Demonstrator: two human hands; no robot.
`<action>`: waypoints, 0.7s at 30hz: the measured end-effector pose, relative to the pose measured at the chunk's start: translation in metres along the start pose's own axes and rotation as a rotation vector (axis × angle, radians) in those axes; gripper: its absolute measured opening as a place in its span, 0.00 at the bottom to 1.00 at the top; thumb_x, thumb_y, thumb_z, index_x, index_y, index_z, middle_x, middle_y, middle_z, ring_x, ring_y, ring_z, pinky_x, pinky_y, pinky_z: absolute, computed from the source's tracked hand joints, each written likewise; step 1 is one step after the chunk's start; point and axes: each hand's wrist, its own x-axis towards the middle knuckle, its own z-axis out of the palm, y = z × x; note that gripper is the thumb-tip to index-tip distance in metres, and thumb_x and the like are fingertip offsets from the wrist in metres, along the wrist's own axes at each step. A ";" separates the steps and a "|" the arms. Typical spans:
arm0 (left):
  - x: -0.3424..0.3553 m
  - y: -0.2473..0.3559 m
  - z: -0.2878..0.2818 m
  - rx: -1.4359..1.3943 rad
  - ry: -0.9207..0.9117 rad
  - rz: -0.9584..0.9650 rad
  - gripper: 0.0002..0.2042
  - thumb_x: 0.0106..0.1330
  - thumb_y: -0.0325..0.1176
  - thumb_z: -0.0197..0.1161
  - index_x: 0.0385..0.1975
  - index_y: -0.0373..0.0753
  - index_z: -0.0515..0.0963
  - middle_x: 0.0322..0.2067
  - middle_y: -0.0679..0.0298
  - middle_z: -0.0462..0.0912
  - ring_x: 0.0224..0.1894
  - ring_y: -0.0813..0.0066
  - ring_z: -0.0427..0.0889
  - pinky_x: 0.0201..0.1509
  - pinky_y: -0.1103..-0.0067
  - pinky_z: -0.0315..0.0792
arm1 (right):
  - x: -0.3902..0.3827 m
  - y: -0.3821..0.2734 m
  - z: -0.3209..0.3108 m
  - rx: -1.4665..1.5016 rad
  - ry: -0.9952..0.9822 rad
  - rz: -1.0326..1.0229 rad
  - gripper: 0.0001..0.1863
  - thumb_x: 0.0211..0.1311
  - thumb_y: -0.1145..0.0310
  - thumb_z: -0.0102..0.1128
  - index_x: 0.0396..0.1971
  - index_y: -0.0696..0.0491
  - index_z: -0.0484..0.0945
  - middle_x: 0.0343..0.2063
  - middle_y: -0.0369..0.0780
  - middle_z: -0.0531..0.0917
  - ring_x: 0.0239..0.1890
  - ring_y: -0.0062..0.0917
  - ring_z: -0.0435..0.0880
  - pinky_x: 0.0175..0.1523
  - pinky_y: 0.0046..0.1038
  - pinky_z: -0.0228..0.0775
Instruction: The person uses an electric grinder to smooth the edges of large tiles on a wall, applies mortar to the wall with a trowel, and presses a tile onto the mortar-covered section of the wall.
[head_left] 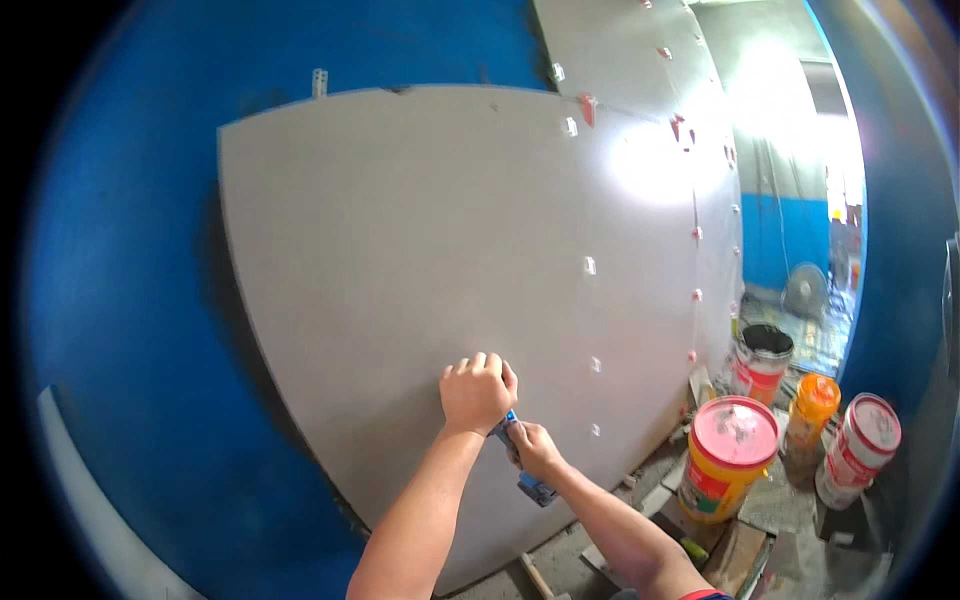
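Observation:
A large grey tile panel (400,230) stands against the blue wall. My right hand (537,450) is wrapped around the grip of a blue cordless power tool (537,489), whose dark battery base shows below the fingers. Its upper end runs up under my left hand (478,392). That hand is closed, knuckles upward, close against the lower middle of the panel. What its fingers hold is hidden, as is the tool's front end. Small white tile clips (589,265) line the joint to the right of my hands.
Red levelling wedges (697,233) mark another joint farther right. On the floor at the right stand a yellow bucket with a pink lid (735,432), a black-rimmed bucket (762,365), an orange tub (812,405) and a white-and-red bucket (858,450). A fan (806,290) stands beyond the doorway.

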 end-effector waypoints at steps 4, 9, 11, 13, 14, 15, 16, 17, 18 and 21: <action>-0.050 0.028 0.043 -0.060 -0.054 0.136 0.10 0.48 0.31 0.64 0.12 0.44 0.69 0.14 0.66 0.72 0.17 0.66 0.74 0.21 0.70 0.65 | -0.023 0.077 0.023 0.286 0.112 0.019 0.31 0.76 0.46 0.34 0.23 0.56 0.71 0.13 0.36 0.74 0.13 0.20 0.70 0.21 0.25 0.63; -0.049 0.038 0.059 -0.137 -0.061 0.199 0.11 0.46 0.28 0.63 0.09 0.45 0.67 0.12 0.68 0.69 0.15 0.70 0.71 0.20 0.73 0.59 | -0.024 0.087 0.017 0.303 0.119 0.013 0.34 0.75 0.42 0.34 0.27 0.59 0.74 0.11 0.36 0.72 0.13 0.20 0.71 0.20 0.25 0.63; -0.038 0.043 0.063 -0.155 -0.053 0.266 0.12 0.46 0.28 0.64 0.09 0.45 0.66 0.10 0.68 0.67 0.14 0.70 0.68 0.20 0.73 0.56 | -0.021 0.085 0.012 0.350 0.108 0.015 0.34 0.75 0.42 0.34 0.27 0.59 0.73 0.11 0.36 0.72 0.12 0.21 0.71 0.19 0.25 0.62; -0.027 0.047 0.071 -0.173 -0.026 0.286 0.13 0.46 0.29 0.64 0.09 0.44 0.66 0.10 0.68 0.66 0.14 0.69 0.66 0.20 0.73 0.55 | -0.017 0.079 0.004 0.404 0.092 -0.001 0.34 0.75 0.42 0.33 0.27 0.59 0.73 0.10 0.36 0.72 0.11 0.21 0.70 0.18 0.25 0.61; -0.023 0.050 0.074 -0.169 -0.024 0.294 0.13 0.46 0.29 0.64 0.08 0.44 0.66 0.10 0.68 0.66 0.14 0.69 0.67 0.20 0.73 0.55 | -0.014 0.075 0.000 0.422 0.110 0.013 0.34 0.75 0.42 0.33 0.26 0.59 0.72 0.10 0.36 0.72 0.10 0.21 0.70 0.18 0.26 0.61; -0.018 0.052 0.077 -0.166 -0.021 0.301 0.13 0.46 0.29 0.65 0.08 0.44 0.66 0.10 0.68 0.66 0.14 0.69 0.67 0.20 0.73 0.56 | -0.011 0.072 -0.005 0.439 0.128 0.027 0.34 0.75 0.42 0.32 0.26 0.59 0.71 0.10 0.36 0.72 0.10 0.21 0.69 0.17 0.26 0.60; -0.012 0.054 0.078 -0.171 -0.020 0.311 0.13 0.46 0.29 0.65 0.08 0.44 0.66 0.10 0.67 0.66 0.14 0.69 0.67 0.21 0.73 0.55 | -0.007 0.070 -0.010 0.442 0.132 0.027 0.34 0.75 0.42 0.32 0.26 0.59 0.71 0.10 0.36 0.72 0.10 0.21 0.69 0.17 0.26 0.60; -0.005 0.057 0.080 -0.173 -0.021 0.315 0.13 0.46 0.29 0.65 0.08 0.44 0.66 0.10 0.67 0.66 0.14 0.69 0.67 0.21 0.73 0.55 | -0.003 0.068 -0.016 0.459 0.115 0.024 0.34 0.75 0.42 0.32 0.26 0.59 0.71 0.10 0.36 0.71 0.10 0.21 0.69 0.17 0.26 0.60; 0.003 0.059 0.082 -0.169 0.004 0.326 0.13 0.46 0.29 0.65 0.08 0.44 0.66 0.10 0.67 0.66 0.14 0.69 0.66 0.20 0.73 0.55 | 0.001 0.065 -0.022 0.477 0.097 0.021 0.34 0.75 0.42 0.32 0.26 0.59 0.71 0.10 0.36 0.71 0.10 0.21 0.69 0.17 0.26 0.60; 0.018 0.063 0.090 -0.175 0.018 0.333 0.14 0.45 0.29 0.65 0.07 0.44 0.65 0.09 0.68 0.65 0.13 0.69 0.65 0.20 0.73 0.54 | 0.010 0.063 -0.035 0.512 0.068 0.028 0.34 0.75 0.42 0.32 0.26 0.59 0.71 0.10 0.36 0.71 0.09 0.21 0.69 0.17 0.26 0.60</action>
